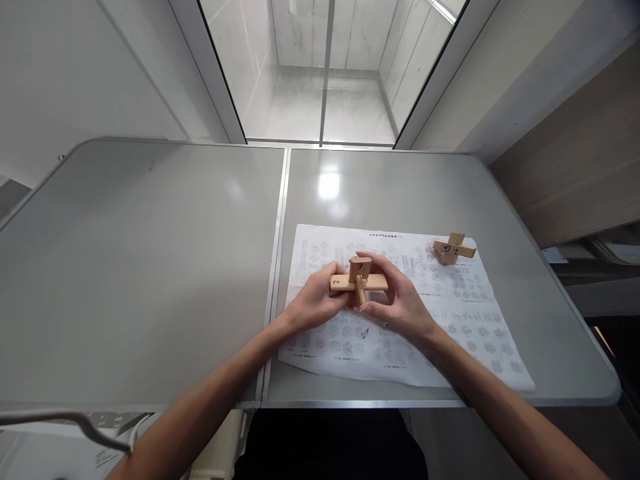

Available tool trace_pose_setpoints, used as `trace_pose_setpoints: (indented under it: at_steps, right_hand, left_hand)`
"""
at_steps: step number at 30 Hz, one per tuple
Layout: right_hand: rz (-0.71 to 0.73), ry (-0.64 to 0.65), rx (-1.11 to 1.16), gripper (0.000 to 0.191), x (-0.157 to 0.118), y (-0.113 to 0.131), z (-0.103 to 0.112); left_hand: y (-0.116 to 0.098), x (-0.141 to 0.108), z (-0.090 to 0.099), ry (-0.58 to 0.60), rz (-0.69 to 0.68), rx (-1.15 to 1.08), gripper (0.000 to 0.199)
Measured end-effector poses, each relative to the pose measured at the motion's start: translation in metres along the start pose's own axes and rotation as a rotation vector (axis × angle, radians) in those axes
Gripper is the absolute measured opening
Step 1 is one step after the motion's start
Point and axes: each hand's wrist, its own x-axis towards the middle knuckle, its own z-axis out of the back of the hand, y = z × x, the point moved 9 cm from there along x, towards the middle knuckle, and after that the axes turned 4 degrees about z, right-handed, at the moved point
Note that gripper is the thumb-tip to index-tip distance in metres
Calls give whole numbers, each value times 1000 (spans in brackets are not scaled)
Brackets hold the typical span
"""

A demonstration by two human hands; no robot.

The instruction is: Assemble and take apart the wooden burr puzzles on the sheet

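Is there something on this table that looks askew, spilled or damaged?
Only the printed sheet looks slightly askew: its near edge slants against the front edge of the table. I see no spill or damage.

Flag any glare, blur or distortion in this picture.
Head view: bright glare on the tabletop beyond the printed sheet; its small print too soft to read; dark marks on the held wooden pieces visible; wide-angle stretch toward the frame's edges.

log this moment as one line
left hand: holding wooden assembly | right hand: holding same assembly | below: printed sheet | sheet's far right corner: second wooden assembly
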Motion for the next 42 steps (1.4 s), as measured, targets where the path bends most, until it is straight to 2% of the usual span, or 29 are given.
trace_pose_setpoints:
  at_steps: [3,6,13,19,25,32,36,42]
  right_hand:
    - [10,37,-29,92,0,4,-2]
    - [36,18,-40,93,-1,6,0]
    - [34,-75,69,76,-4,1,5]
    - [-89,-119,159,72,-3,-9,8]
    - [-172,-113,219,55,-1,-18,9]
    - [-159,12,259,81,3,-9,0]
    - [-190,25,302,71,3,-11,-1]
    - [-237,-38,353,58,1,-16,4]
  left_hand:
    - [-1,0,-1,20,7,-31,22]
    - [-2,-1,-3,29,2,-16,23]
    - [-1,0,-5,6,-39,5,33]
    - [-1,0,-9,32,-41,-150,31]
    - [1,-1,-12,39,-31,-246,26]
    - [2,-1,-10,22,-15,-235,33]
    - [2,-1,-11,45,-24,-218,37]
    - [-4,0,-10,82,-66,-209,34]
